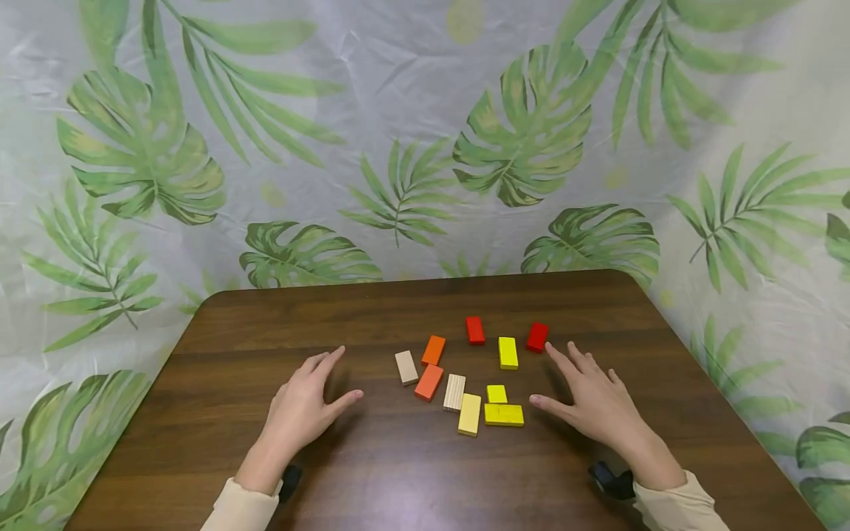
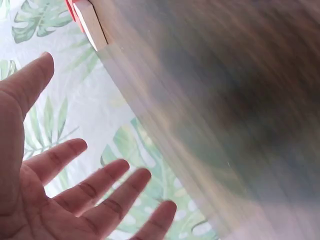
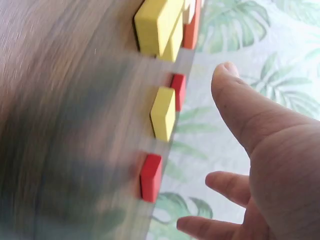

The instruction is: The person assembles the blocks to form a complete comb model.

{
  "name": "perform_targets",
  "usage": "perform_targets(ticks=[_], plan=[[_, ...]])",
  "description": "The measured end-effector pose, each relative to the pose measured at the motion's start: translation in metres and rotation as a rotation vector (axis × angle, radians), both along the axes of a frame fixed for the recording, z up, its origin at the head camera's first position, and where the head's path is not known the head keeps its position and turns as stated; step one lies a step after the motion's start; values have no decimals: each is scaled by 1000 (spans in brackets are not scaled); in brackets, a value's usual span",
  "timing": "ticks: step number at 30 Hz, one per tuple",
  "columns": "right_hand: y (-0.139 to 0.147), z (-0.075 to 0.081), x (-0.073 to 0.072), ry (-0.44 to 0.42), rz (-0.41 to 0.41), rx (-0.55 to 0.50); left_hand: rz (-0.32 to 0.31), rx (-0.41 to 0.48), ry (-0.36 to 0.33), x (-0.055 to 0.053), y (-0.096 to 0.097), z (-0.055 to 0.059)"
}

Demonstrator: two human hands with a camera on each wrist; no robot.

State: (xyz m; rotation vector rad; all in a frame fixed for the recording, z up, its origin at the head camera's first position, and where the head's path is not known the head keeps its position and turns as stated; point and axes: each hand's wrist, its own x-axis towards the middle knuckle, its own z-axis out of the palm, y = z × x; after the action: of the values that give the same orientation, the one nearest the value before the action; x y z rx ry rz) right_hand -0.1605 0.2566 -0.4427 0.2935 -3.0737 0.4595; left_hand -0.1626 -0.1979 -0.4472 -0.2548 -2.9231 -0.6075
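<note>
My left hand (image 1: 300,404) hovers over the table left of a group of small wooden blocks, fingers spread and holding nothing. On the right, my right hand (image 1: 598,404) is likewise spread and bare, its index fingertip close to a red block (image 1: 538,337). Between the hands lie another red block (image 1: 474,330), an upright-lying yellow block (image 1: 508,353), two orange blocks (image 1: 429,383), and two plain wood blocks (image 1: 406,367). Nearer the front, a pale yellow block (image 1: 468,414) sits beside a bright yellow block (image 1: 504,414), with a shorter yellow block (image 1: 496,394) just behind it.
The blocks lie on a dark brown wooden table (image 1: 372,472) with rounded far corners. Behind it hangs a pale curtain (image 1: 412,88) printed with green leaves. A dark wrist strap (image 1: 609,481) shows at the right cuff.
</note>
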Motion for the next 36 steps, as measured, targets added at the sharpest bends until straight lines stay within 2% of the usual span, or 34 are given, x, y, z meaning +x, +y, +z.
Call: perform_targets(ticks=[10, 16, 21, 27, 36], plan=[[-26, 5, -3, 78, 52, -66, -97, 121, -14, -31, 18, -1], [-43, 5, -7, 66, 66, -74, -138, 191, -64, -47, 27, -3], [-57, 5, -9, 45, 97, -83, -164, 217, -102, -58, 35, -8], [-70, 3, -11, 30, 125, -86, -175, 229, -152, -67, 45, -12], [-84, -5, -11, 14, 162, -127, -188, 226, -197, -72, 53, -20]])
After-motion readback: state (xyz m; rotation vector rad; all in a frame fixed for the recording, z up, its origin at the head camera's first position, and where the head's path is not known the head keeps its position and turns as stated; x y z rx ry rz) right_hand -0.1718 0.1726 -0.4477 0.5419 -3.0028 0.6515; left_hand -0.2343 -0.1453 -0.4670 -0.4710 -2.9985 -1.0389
